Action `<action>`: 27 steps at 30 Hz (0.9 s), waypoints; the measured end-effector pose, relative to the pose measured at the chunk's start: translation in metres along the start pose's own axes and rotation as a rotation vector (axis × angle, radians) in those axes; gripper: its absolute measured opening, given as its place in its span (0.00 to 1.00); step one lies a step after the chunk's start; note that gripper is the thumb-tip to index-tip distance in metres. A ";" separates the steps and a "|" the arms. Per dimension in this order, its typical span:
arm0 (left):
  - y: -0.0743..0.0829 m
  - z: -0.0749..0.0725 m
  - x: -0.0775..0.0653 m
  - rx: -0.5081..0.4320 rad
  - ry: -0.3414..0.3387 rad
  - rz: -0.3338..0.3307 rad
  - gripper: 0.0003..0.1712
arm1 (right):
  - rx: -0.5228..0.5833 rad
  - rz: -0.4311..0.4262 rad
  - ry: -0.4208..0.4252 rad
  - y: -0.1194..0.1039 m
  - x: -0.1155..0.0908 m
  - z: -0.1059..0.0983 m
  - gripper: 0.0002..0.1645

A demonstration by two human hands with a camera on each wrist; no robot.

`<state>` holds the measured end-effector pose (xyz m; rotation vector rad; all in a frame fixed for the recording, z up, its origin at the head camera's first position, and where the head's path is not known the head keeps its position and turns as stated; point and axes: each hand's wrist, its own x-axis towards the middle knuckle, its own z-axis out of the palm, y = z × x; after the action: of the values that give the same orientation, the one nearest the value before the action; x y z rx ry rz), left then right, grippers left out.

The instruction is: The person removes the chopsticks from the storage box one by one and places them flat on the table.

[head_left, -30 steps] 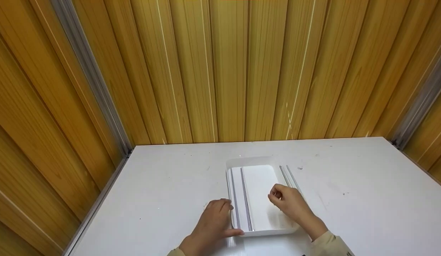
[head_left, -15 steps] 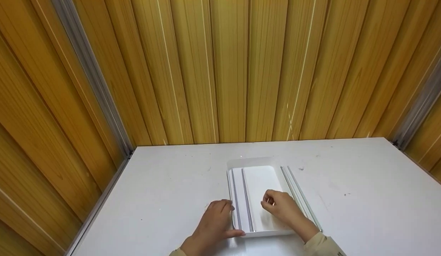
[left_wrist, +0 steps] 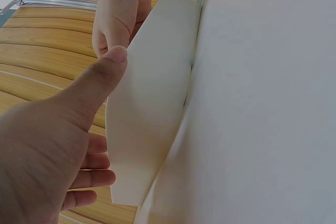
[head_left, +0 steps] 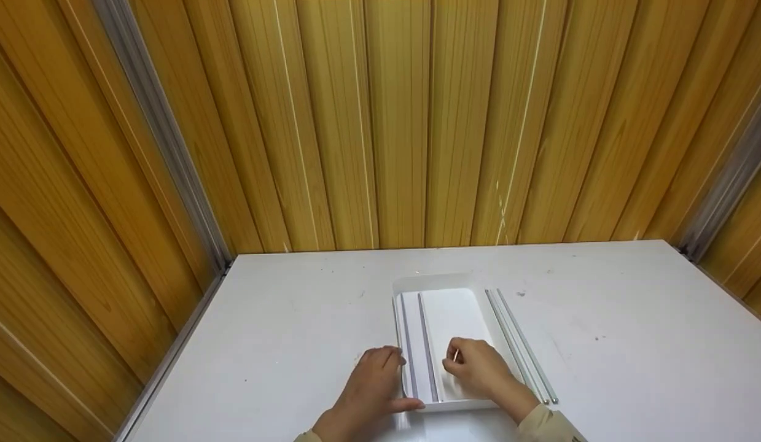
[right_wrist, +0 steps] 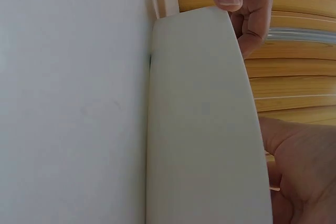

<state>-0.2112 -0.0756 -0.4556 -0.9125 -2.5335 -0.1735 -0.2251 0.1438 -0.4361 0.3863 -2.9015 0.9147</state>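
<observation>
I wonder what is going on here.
A person's left hand grips the near-left corner of a shallow white rectangular tray on a white table. Their right hand, fingers curled, is over the tray; no held thing shows. Slim straight grey rods lie lengthwise in the tray's left part, and slender grey-green rods lie on the table to its right.

left sleeve (head_left: 308, 436): yours, beige, barely in frame
right sleeve (head_left: 547, 425): your matching beige, small dark marking (head_left: 577, 438)
fingers (left_wrist: 94, 178): yours, bare

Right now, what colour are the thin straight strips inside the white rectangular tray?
Grey; the strips show best in the head view.
</observation>
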 end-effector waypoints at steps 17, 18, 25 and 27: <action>0.000 0.004 -0.001 -0.020 0.045 0.008 0.41 | -0.027 0.053 -0.094 -0.004 0.002 0.013 0.06; -0.001 0.004 -0.001 -0.017 0.045 0.010 0.41 | -0.031 0.055 -0.097 -0.005 0.002 0.014 0.06; -0.001 0.003 -0.001 0.006 0.061 0.018 0.41 | -0.076 0.068 -0.101 -0.008 0.003 0.017 0.09; -0.001 0.003 -0.001 0.018 0.062 0.028 0.41 | -0.080 0.079 -0.107 -0.009 0.004 0.018 0.10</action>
<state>-0.2118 -0.0762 -0.4585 -0.9208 -2.4600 -0.1672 -0.2263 0.1255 -0.4450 0.3274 -3.0597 0.8083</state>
